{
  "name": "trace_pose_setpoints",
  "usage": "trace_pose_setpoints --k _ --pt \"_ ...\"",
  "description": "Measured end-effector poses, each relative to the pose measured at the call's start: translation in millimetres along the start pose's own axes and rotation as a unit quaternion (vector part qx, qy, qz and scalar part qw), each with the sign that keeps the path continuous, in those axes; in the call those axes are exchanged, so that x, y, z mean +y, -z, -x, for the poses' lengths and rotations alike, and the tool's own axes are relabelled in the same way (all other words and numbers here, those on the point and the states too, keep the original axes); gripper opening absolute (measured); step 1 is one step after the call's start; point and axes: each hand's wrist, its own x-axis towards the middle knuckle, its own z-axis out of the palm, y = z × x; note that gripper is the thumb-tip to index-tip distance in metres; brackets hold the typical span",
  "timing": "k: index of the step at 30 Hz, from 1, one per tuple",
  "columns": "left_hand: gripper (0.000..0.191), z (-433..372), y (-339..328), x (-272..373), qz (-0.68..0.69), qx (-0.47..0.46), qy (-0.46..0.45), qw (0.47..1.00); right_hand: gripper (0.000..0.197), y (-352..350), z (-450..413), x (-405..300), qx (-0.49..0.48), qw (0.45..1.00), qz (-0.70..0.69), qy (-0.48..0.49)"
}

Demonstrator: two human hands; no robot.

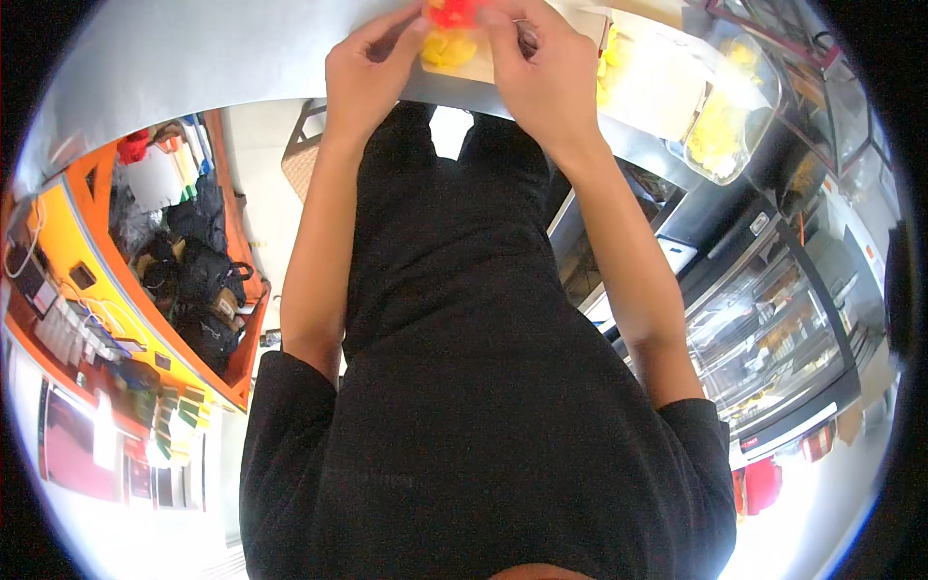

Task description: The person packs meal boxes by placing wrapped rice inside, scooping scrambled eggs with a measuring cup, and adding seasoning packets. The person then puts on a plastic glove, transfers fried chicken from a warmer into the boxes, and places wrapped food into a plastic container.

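Observation:
At the top edge of the view, a small red item with yellow patches (453, 11) sits between my two hands, blurred and partly cut off. My left hand (373, 65) pinches its left side with thumb and fingers. From the other side my right hand (547, 72) grips it, thumb pointing inward. Just below the item, a yellow crumpled-looking piece (448, 49) rests on a tan board (475, 71) at the counter's near edge. Exactly what the red item and the yellow piece are cannot be made out.
A metal counter (217, 51) curves across the top. On its right stands a clear plastic container (718, 145) of yellow pieces, beside a glaring white sheet (652, 80). A glass-fronted display cabinet (772, 326) is at right. An orange shelf unit (94, 239) holding black bags (206, 268) stands left.

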Motion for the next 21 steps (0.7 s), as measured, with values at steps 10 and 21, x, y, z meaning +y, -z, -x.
trace_pose_setpoints --k 10,21 --pt "0.040 -2 30 -20 0.018 0.022 0.043 0.999 0.012 98 53 4 0.067 0.910 -0.332 -0.241" --pt "0.042 -5 27 -29 -0.065 0.026 0.031 0.997 0.018 299 93 123 0.463 0.873 0.150 -0.038"
